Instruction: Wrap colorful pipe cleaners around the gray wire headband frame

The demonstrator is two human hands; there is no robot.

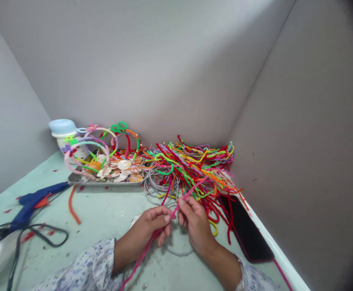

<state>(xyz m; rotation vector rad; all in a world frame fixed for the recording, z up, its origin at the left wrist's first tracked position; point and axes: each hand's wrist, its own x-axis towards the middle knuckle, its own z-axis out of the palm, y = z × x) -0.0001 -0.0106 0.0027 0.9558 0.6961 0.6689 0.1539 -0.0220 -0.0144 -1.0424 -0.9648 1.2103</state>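
A pink fuzzy stem [141,258] runs diagonally through both hands at the middle front of the table. My left hand [150,226] pinches it between thumb and fingers, and its lower end trails toward the front edge. Just to the right, my right hand [193,218] grips the same stem higher up, with the upper end pointing to the pile behind. Beneath the hands, part of a grey wire hoop [179,254] shows on the table. More grey wire hoops [152,188] lie behind the hands, beside a heap of multicoloured fuzzy stems [191,161].
A metal tray [110,184] holds shell-like discs and decorated headbands [69,165]. Behind it stands a white jar with a blue lid [63,126]. At left lie a blue glue gun [28,206] with its cable and an orange stem [72,206]. A dark phone [249,230] rests at right.
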